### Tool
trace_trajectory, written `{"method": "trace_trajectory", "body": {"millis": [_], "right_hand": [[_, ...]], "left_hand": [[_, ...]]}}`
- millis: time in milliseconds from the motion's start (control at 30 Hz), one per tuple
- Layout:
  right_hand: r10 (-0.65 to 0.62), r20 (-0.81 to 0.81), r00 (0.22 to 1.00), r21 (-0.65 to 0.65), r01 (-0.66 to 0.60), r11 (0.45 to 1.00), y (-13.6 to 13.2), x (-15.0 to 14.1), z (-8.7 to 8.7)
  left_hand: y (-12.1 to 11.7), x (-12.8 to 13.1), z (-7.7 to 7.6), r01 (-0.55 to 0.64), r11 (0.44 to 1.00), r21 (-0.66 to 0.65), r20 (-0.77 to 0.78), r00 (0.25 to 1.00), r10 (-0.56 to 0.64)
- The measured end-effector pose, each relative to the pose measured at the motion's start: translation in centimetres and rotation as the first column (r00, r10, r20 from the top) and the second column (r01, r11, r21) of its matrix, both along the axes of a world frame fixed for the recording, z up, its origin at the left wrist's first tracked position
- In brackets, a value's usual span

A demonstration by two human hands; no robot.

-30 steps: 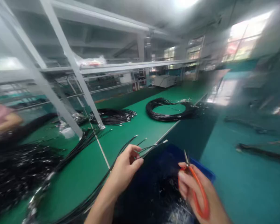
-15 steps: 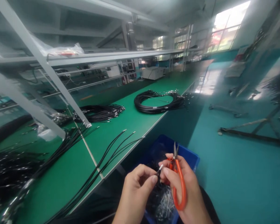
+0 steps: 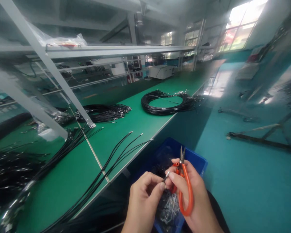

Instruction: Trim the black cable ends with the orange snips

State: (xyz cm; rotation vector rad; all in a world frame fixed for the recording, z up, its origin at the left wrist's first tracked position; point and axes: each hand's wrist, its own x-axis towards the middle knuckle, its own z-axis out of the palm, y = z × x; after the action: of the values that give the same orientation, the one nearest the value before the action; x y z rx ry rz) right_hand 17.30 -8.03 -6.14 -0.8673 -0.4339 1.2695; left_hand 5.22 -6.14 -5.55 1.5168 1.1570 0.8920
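Between thumb and forefinger, my left hand (image 3: pixel 145 195) pinches a black cable (image 3: pixel 165 178) close to its pale metal-looking end. My right hand (image 3: pixel 192 187) is closed round orange-handled scissors (image 3: pixel 189 194), whose blades point up and stand slightly apart. The thumb and fingertips of that hand also touch the cable's pale tip. Both hands are over a blue bin (image 3: pixel 200 161) holding pale scraps (image 3: pixel 171 207). Left of the hands, several loose black cables (image 3: pixel 106 168) stretch across the bench edge.
On the green bench (image 3: pixel 126 149) lie a coil of black cable (image 3: pixel 157 110), a bundle of cables (image 3: pixel 106 113) and a darker heap (image 3: pixel 12 174) at the left. A slanted white shelf post (image 3: pixel 63 84) rises from the bench. A wheeled stand (image 3: pixel 264 139) is on the right.
The view has shifted slightly, so the bench and coil sit a little higher and further right. Both hands keep nearly the same grip on the cable end and scissors.
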Motion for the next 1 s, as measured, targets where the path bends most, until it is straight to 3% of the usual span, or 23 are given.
{"method": "trace_trajectory", "body": {"millis": [200, 467, 600, 733, 900, 1000], "right_hand": [[0.099, -0.233, 0.967, -0.068, -0.118, 0.991, -0.2, -0.8, -0.5], [0.064, -0.122, 0.99, -0.126, -0.08, 0.989, -0.3, -1.9, 0.6], [0.138, -0.229, 0.964, -0.04, -0.151, 0.988, -0.2, -1.7, -0.2], [0.173, -0.3, 0.938, 0.025, -0.174, 0.984, -0.3, -1.6, -0.7], [0.17, -0.324, 0.931, 0.005, -0.178, 0.984, -0.4, -1.5, -0.4], [0.16, -0.351, 0.923, -0.013, -0.175, 0.984, -0.3, -1.3, -0.1]], "left_hand": [[-0.3, 0.4, -0.4, 0.02, 0.998, -0.061, 0.2, 0.98, -0.007], [0.4, 0.5, 0.4, -0.038, 0.998, -0.058, 0.182, 0.982, 0.048], [0.9, -0.1, 0.8, 0.05, 0.986, -0.161, 0.337, 0.942, 0.007], [0.8, -0.1, 1.1, 0.019, 0.981, -0.192, 0.412, 0.909, 0.063], [0.6, 0.2, 0.9, 0.029, 0.983, -0.182, 0.412, 0.91, 0.049], [0.8, -0.3, 0.7, -0.029, 0.991, -0.132, 0.378, 0.923, 0.077]]}}
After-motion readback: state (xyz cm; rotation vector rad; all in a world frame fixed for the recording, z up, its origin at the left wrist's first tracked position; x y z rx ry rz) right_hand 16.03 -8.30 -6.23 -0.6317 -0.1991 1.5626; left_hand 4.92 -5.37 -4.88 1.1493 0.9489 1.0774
